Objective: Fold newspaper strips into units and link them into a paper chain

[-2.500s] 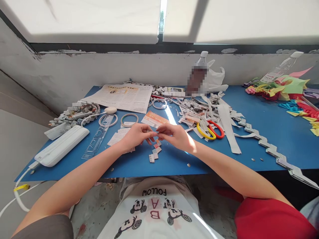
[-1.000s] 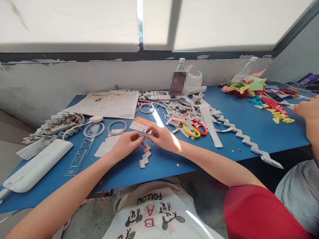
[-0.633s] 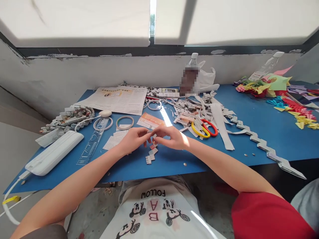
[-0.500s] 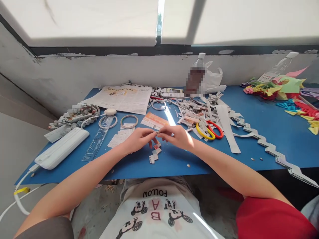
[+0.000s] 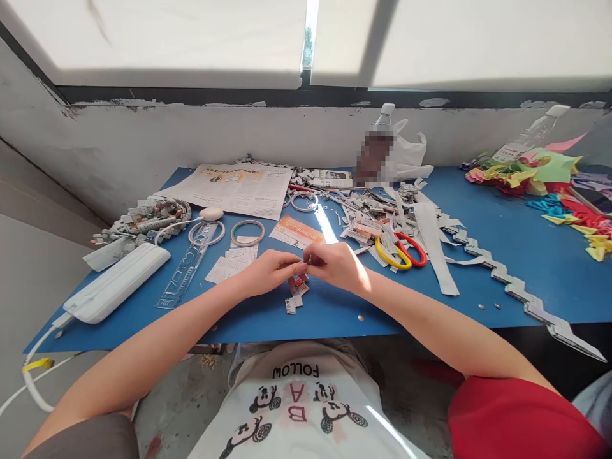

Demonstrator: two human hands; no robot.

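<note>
Over the middle of the table, my left hand [image 5: 271,273] and my right hand [image 5: 337,266] meet fingertip to fingertip. Both are closed in a pinch on a short chain of folded paper [image 5: 299,288], whose zigzag links of printed newspaper hang just below the fingers. The piece right between the fingertips is mostly hidden. Behind the hands lies an orange and white newspaper strip [image 5: 297,233]. Cut paper slips [image 5: 233,264] are spread left of my left hand. Scissors [image 5: 400,250] with yellow and red handles rest to the right of my right hand.
On the left are a clear ruler [image 5: 184,271], tape rolls [image 5: 247,233], a white power bank-like device [image 5: 117,280] with a cable, and a newspaper sheet [image 5: 234,188]. Paper strips [image 5: 373,213], a bottle [image 5: 377,150], a long folded chain [image 5: 516,287] and colourful paper flowers [image 5: 530,172] lie rightward.
My fingers have closed in tighter and dropped slightly, with the right hand's fingers curling more. The paper chain stays between the hands, its upper part more covered now.
</note>
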